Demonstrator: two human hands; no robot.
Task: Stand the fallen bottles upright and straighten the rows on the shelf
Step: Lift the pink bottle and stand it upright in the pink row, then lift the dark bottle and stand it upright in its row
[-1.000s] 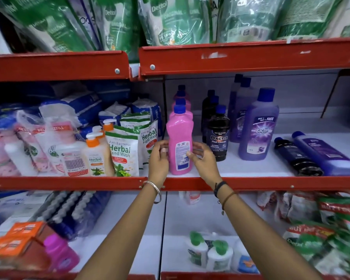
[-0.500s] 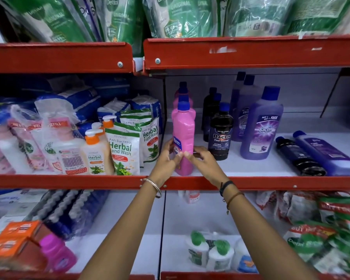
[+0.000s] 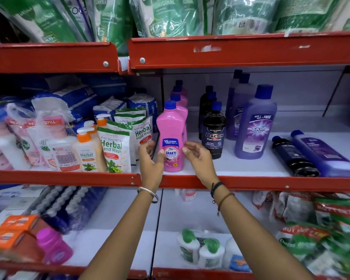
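A pink Shakti bottle (image 3: pixel 171 138) stands upright at the front of the middle shelf (image 3: pixel 240 181), label facing out, heading a row of pink bottles (image 3: pixel 180 98). My left hand (image 3: pixel 151 160) is just left of it, fingers apart, thumb resting on the label. To the bottle's right my right hand (image 3: pixel 198 157) hovers, fingers spread, holding nothing. A row of black Bactin bottles (image 3: pixel 213 132) and a row of purple Bactin bottles (image 3: pixel 255 126) stand to the right. A black bottle (image 3: pixel 293 156) and a purple bottle (image 3: pixel 323 155) lie on their sides at the far right.
Herbal hand wash pouches (image 3: pixel 114 148) and pump bottles (image 3: pixel 85 150) crowd the shelf left of the pink row. Green refill pouches (image 3: pixel 170 15) hang over the red shelf edge above. The lower shelf holds white bottles (image 3: pixel 200 249), a pink bottle (image 3: pixel 53 245) and packets (image 3: pixel 321 229).
The pink bottle has been turned so its label faces front. Both hands have loosened from around it and opened.
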